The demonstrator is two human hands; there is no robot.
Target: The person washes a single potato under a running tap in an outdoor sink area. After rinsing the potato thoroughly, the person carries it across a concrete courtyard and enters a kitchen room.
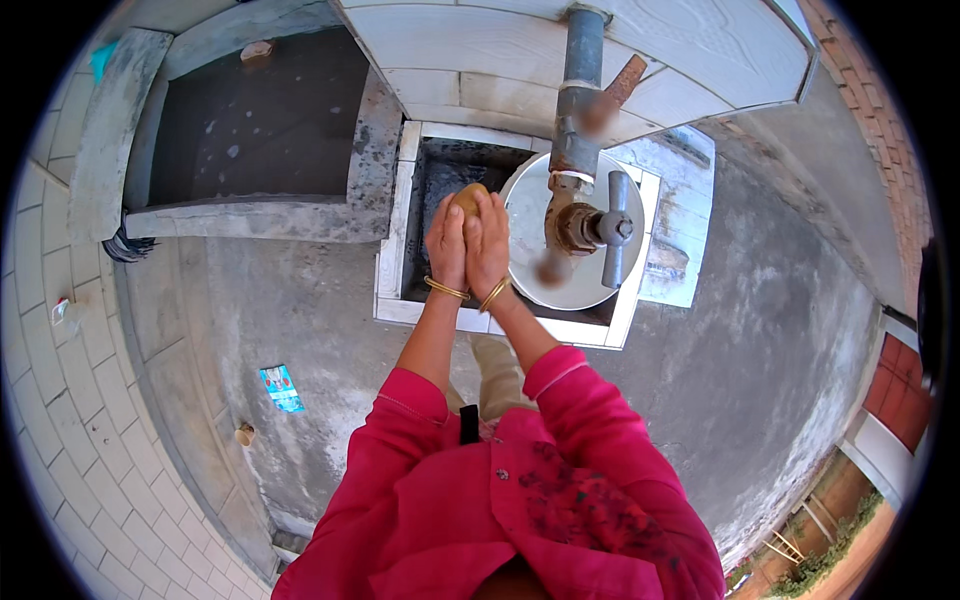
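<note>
Both my hands are together over the left part of a small tiled sink (391, 268). My left hand (447, 243) and my right hand (486, 242) are wrapped around a rounded, yellow-brown potato (469, 198). Its top shows between my fingers; the rest is hidden. A gold bangle circles each wrist. Just right of my hands, a round white bucket (526, 252) stands in the sink. Above the bucket is a metal tap (577, 228) with a grey T-shaped handle. No stream of water from the tap can be made out.
A thick grey pipe (584, 55) comes down to the tap from the white-tiled wall (690, 50). At the upper left lies a concrete tank (275, 222) of dark water. A blue packet (282, 388) and a small brown cup-like object (245, 433) lie on the concrete floor.
</note>
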